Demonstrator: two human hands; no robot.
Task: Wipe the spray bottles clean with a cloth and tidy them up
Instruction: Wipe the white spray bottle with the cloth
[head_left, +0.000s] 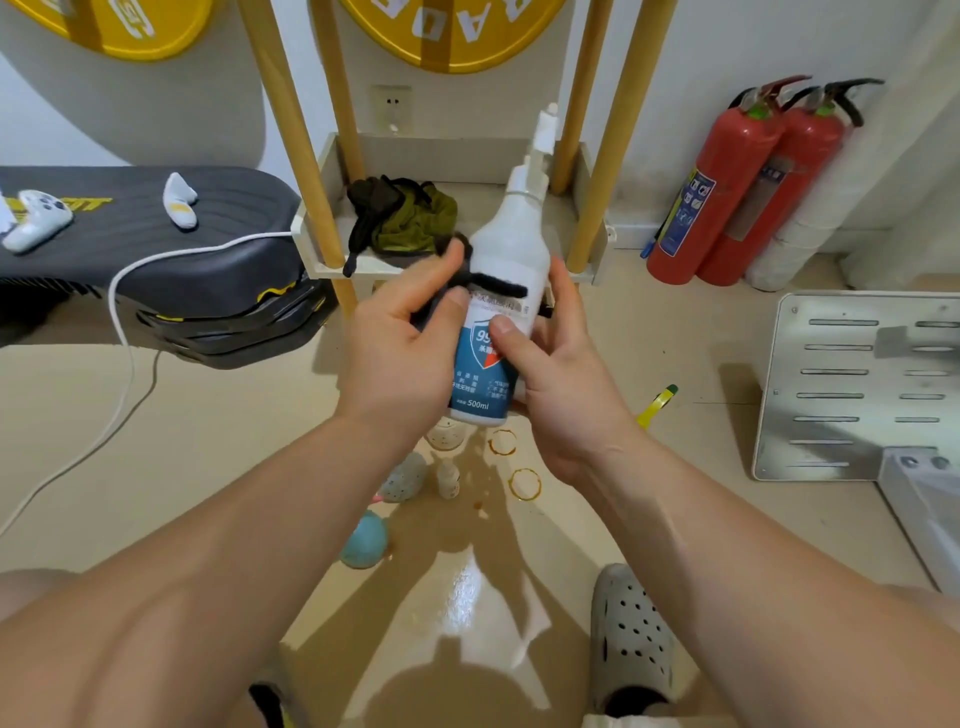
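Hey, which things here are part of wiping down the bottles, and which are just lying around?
For the job:
spray bottle
dark cloth
left hand, pressing the cloth to the bottle
right hand, holding the bottle

Just lying about:
fire extinguishers
game controller
white cable
metal panel
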